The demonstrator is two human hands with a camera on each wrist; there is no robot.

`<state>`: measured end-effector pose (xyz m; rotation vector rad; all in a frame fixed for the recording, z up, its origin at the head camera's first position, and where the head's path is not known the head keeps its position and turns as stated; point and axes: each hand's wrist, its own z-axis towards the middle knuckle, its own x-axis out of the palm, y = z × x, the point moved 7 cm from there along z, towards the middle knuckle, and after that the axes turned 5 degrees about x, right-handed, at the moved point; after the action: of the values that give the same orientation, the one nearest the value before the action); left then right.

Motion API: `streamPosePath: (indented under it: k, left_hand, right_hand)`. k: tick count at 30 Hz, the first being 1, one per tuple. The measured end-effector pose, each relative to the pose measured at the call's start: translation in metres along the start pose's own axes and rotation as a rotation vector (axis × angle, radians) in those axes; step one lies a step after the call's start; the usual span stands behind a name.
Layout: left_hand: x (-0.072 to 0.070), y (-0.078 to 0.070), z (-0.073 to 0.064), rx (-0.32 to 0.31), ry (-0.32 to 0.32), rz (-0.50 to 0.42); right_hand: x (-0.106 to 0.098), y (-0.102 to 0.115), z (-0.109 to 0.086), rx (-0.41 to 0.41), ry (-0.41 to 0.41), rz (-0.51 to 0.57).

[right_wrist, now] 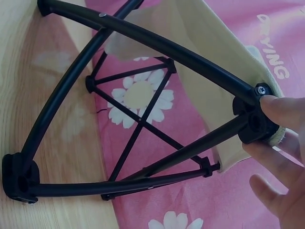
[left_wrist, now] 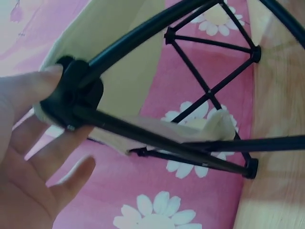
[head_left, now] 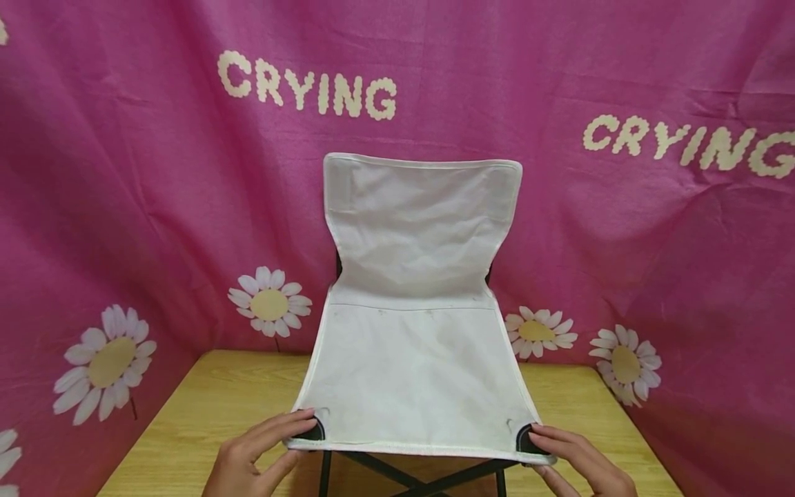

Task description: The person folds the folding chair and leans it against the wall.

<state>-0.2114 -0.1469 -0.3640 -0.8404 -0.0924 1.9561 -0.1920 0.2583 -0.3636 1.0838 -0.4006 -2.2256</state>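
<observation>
A white fabric folding chair (head_left: 417,373) stands unfolded on the wooden surface, its backrest (head_left: 422,214) upright at the far side. My left hand (head_left: 254,449) pinches the seat's front left corner, fingers over the top and thumb beneath. At the front right corner my right hand (head_left: 584,459) holds on in the same way. In the left wrist view, the left thumb lies against a black plastic corner joint (left_wrist: 71,95). The right thumb touches the matching joint (right_wrist: 255,114) in the right wrist view. Crossed black tube legs (right_wrist: 62,90) spread out under the seat.
A wooden tabletop (head_left: 205,414) lies beneath the chair. Pink cloth (head_left: 155,172) printed with white daisies and the word CRYING hangs behind and along both sides, close behind the backrest.
</observation>
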Motion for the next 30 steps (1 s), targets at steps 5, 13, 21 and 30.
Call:
streamPosePath:
  k: [5,13,21,30]
  left_hand:
    - [0.0004,0.005,-0.0001,0.005,0.063,-0.068]
    - [-0.0012,0.006,0.001,0.062,0.044,-0.108]
    - [0.0001,0.0083,0.0014,0.045,0.041,-0.123]
    - [-0.0007,0.0084,0.0015,0.093,0.005,-0.132]
  right_hand:
    - [-0.001,-0.0005,0.0001,0.0,-0.001,-0.003]
    - [-0.0014,-0.0009,0.0006,0.0,0.008,0.007]
    - [-0.0017,-0.0019,0.0006,-0.006,0.013,0.009]
    - [-0.0014,-0.0013,0.0008,0.015,0.02,0.024]
